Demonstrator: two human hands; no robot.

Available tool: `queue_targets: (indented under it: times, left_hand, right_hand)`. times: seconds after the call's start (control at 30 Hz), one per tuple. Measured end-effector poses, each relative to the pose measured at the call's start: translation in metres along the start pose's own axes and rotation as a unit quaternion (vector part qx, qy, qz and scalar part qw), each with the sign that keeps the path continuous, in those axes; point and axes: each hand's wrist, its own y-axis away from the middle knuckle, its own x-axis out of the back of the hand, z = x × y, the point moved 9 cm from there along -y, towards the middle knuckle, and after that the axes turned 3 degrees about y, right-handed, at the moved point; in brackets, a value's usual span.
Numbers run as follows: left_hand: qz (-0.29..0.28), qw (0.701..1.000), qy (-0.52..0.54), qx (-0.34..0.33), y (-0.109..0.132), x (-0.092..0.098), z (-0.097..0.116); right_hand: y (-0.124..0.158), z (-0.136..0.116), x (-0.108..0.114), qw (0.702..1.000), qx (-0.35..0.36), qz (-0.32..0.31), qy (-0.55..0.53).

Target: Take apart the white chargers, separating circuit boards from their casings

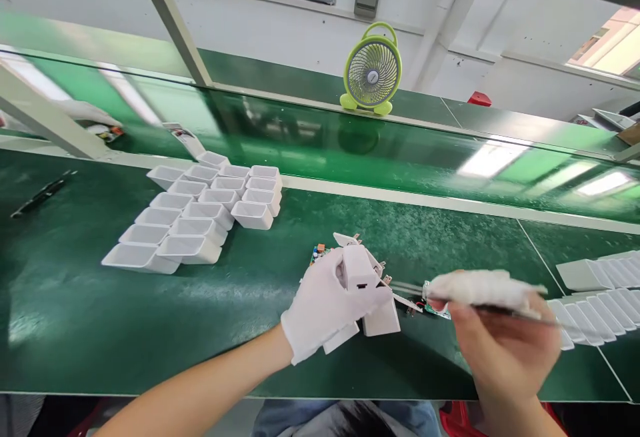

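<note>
My left hand [335, 307], in a white glove, is closed around a small white plastic housing [359, 267] with a dark port slot facing me. My right hand [505, 337] is smeared by motion, with bare skin at the thumb and white material over the fingers. It grips a thin metal tool, apparently tweezers [407, 288], its two slim prongs pointing left towards the housing. Beneath and beside the left hand lie more white housings [383, 320] and flat white pieces with metal prongs. A green circuit board [440, 312] with a red wire shows below the right hand; another circuit board [319, 252] is partly hidden behind the left.
Several open white plastic cases [195, 227] stand in rows on the green table [240, 330] at the left. More white cases [595, 317] are lined up at the right edge. A dark pen-like tool [44, 195] lies far left. A green fan [373, 70] stands on the back ledge.
</note>
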Motion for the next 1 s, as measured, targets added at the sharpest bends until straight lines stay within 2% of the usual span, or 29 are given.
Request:
queue_targets:
  times: [0.1,0.17,0.27,0.43,0.53,0.7,1.0]
  left_hand:
    - [0.016,0.999,-0.036,-0.014,-0.002,0.003,-0.003]
    - [0.018,0.999,-0.042,-0.027,-0.003,0.003,-0.004]
    - [0.031,0.997,-0.068,-0.035,-0.004,0.005,-0.004]
    - [0.043,0.995,-0.076,-0.045,-0.005,0.007,-0.002]
    - [0.030,0.998,-0.044,-0.030,-0.005,0.004,-0.005]
    - [0.024,0.999,-0.007,-0.021,-0.006,0.004,-0.011]
    - [0.024,0.999,-0.038,-0.021,-0.007,0.005,-0.007]
  right_hand:
    - [0.013,-0.030,-0.020,0.984,0.140,-0.080,0.081]
    - [0.016,-0.036,-0.030,0.972,0.174,-0.107,0.116]
    - [0.013,-0.039,-0.037,0.962,0.175,-0.104,0.182]
    - [0.016,-0.051,-0.038,0.943,0.227,-0.066,0.232]
    - [0.015,-0.046,-0.044,0.942,0.207,-0.084,0.252]
    - [0.014,-0.054,-0.051,0.935,0.244,-0.088,0.244]
    - [0.018,-0.062,-0.066,0.912,0.260,-0.166,0.269]
